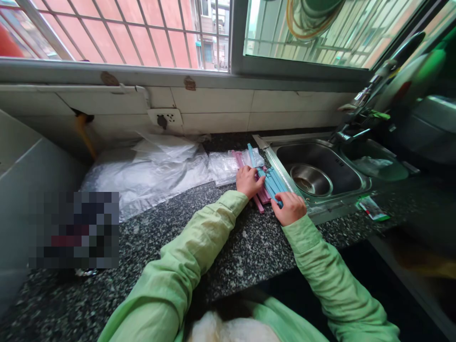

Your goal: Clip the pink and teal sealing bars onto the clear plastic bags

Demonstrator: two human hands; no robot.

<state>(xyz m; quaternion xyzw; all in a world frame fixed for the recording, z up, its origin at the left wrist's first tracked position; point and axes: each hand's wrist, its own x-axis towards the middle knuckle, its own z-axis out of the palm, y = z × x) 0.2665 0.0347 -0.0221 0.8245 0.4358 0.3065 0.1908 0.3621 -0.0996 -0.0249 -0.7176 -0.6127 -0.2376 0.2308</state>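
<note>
Slim blue sticks lie in a loose bundle on the speckled counter, beside the sink's left edge. My left hand is over the bundle's left side, fingers bent around a lighter blue stick that points toward the wall. Curled at the near end of the blue sticks is my right hand, with stick ends under its fingers. Pink sticks lie beneath and left of the blue ones, partly covered by my left hand. A clear plastic packet touches the pile on its left.
A steel sink holds a metal bowl, with a faucet behind. Clear plastic bags spread along the wall under a socket. A small packet lies right of the sink's front. A blurred-out patch covers the left counter.
</note>
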